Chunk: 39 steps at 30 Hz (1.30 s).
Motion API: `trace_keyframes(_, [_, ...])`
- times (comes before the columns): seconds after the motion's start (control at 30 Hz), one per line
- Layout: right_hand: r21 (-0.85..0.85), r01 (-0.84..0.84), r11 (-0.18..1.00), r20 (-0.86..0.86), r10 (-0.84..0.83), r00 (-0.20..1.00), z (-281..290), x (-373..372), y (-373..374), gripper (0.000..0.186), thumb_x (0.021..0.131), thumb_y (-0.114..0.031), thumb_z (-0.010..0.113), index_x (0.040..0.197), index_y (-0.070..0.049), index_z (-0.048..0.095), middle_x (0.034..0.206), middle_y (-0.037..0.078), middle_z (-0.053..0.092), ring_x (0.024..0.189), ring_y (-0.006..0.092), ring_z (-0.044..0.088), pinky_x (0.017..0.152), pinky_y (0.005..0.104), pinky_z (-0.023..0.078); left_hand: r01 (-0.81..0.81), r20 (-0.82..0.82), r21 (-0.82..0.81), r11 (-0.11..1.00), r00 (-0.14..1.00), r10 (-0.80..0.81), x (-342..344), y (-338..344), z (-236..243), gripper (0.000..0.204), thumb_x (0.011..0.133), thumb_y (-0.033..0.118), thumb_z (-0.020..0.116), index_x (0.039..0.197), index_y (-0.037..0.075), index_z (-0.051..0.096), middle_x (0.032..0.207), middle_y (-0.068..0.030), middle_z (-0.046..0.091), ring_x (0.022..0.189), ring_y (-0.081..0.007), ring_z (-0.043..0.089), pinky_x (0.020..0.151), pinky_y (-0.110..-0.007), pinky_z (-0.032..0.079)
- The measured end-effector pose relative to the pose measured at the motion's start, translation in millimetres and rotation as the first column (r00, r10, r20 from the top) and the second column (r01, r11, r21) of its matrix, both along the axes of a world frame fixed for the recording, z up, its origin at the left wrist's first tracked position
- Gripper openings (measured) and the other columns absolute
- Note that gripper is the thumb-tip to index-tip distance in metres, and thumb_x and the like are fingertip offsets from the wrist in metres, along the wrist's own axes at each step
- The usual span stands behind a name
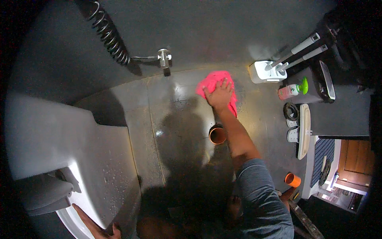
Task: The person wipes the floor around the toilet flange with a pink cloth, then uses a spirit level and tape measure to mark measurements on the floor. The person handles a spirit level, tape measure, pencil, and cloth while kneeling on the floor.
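My right hand (220, 95) lies with its fingers spread on a bright pink cloth (218, 75), pressing it against the wet grey tiled floor (254, 115) near the back wall. Nearer to me, beside my right forearm, stands an orange-brown cup (217, 136), its round mouth facing up. Far over at the lower left, my left hand (95, 227) rests by the white rim of a toilet bowl (71, 223). Its fingers are stretched out and the thumb stands apart, with nothing seen in it.
A metal valve (164, 58) with a coiled black hose (107, 38) projects from the dark wall. Toilet brushes in a white holder (268, 72), a pink bottle with a green pump (292, 91) and a grey bin (308, 85) line the right. Another orange cup (293, 180) is lower right.
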State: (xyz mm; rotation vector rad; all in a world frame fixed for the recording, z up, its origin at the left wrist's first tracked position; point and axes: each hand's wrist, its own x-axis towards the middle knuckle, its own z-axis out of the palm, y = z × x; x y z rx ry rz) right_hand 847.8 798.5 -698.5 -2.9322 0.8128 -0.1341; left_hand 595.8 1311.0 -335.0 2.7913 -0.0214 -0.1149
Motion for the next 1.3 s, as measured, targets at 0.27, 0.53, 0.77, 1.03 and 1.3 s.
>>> trace_keyframes(0.27, [-0.023,-0.145,0.989,0.072,0.146,0.987,-4.1,19.4,74.9,0.084,0.092,-0.063,0.050,0.144,0.004,0.051,0.157,0.030,0.036,0.146,0.0519,0.030,0.120,0.0624,0.019,0.034,0.021,-0.006,0.999,0.999,-0.034,-1.6,2.4,-3.0,0.116,0.090,0.061,0.067,0.158,-0.009,0.004,0.165,-0.0335,0.006,0.154,-0.0453,0.008,0.125,-0.052,0.013])
trace_keyframes(0.53, [-0.069,-0.285,0.956,0.213,0.293,0.932,-33.0,28.4,124.2,0.075,0.093,-0.050,0.054,0.140,0.008,0.051,0.154,0.032,0.038,0.144,0.0527,0.031,0.119,0.0647,0.021,0.150,0.125,-0.027,0.988,0.981,-0.145,-4.9,18.3,-15.0,0.115,0.090,0.061,0.067,0.159,-0.006,0.005,0.165,-0.0336,0.005,0.154,-0.0469,0.008,0.124,-0.054,0.013])
trace_keyframes(0.77, [0.022,-0.441,0.897,0.459,0.383,0.802,-44.9,17.4,173.0,0.060,0.091,-0.038,0.057,0.131,0.006,0.059,0.147,0.031,0.046,0.141,0.0512,0.036,0.116,0.0671,0.023,0.076,0.024,0.016,0.997,0.997,-0.076,-2.8,5.4,-3.8,0.113,0.091,0.054,0.068,0.158,-0.010,0.002,0.165,-0.0331,0.004,0.155,-0.0445,0.004,0.126,-0.050,0.011])
trace_keyframes(1.03, [0.832,-0.507,0.225,0.546,-0.173,0.820,56.3,34.9,150.7,0.046,0.098,-0.033,0.060,0.128,0.002,0.061,0.114,0.027,0.069,0.112,0.0409,0.066,0.096,0.0460,0.052,0.082,0.044,-0.015,0.997,0.996,-0.081,-4.9,12.5,-10.1,0.116,0.090,0.051,0.071,0.158,-0.010,0.000,0.165,-0.0332,0.001,0.156,-0.0429,0.003,0.126,-0.047,0.010])
trace_keyframes(1.3, [0.346,-0.108,0.932,0.033,0.103,0.994,116.1,28.0,-56.6,0.063,0.090,-0.038,0.069,0.146,-0.016,0.049,0.141,0.024,0.051,0.130,0.0460,0.050,0.103,0.0545,0.045,0.016,0.044,-0.037,0.999,0.999,-0.015,-5.7,20.8,-19.5,0.121,0.086,0.056,0.073,0.157,-0.011,0.001,0.165,-0.0337,0.004,0.155,-0.0429,0.005,0.126,-0.047,0.010])
